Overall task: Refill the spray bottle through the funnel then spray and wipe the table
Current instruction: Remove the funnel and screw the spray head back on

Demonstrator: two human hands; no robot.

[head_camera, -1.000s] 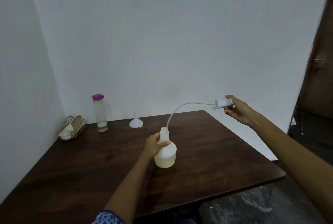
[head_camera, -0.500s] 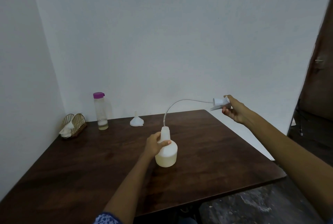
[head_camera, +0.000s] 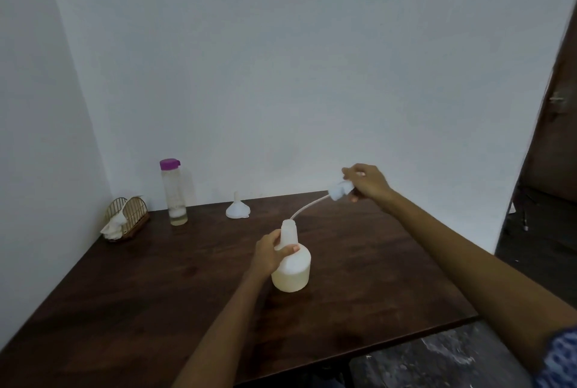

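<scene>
The white spray bottle point(head_camera: 292, 265) stands upright in the middle of the dark wooden table point(head_camera: 156, 294), its neck uncapped. My left hand point(head_camera: 271, 251) grips its neck. My right hand point(head_camera: 367, 183) holds the white spray head point(head_camera: 340, 191) above the table's far right part. The head's thin dip tube point(head_camera: 310, 208) curves down toward the bottle's mouth, and its tip looks just clear of the opening. A white funnel point(head_camera: 238, 209) sits upside down near the far edge. A clear water bottle with a purple cap point(head_camera: 174, 192) stands left of it, holding a little liquid.
A gold wire holder with white cloths point(head_camera: 125, 219) sits at the far left corner by the walls. The table's right edge drops to a dark floor point(head_camera: 437, 362). A brown door point(head_camera: 559, 125) is at the far right.
My right hand has turned and lowered the spray head toward the table, so the dip tube now slopes down from a lower height. My left hand stays on the bottle's neck.
</scene>
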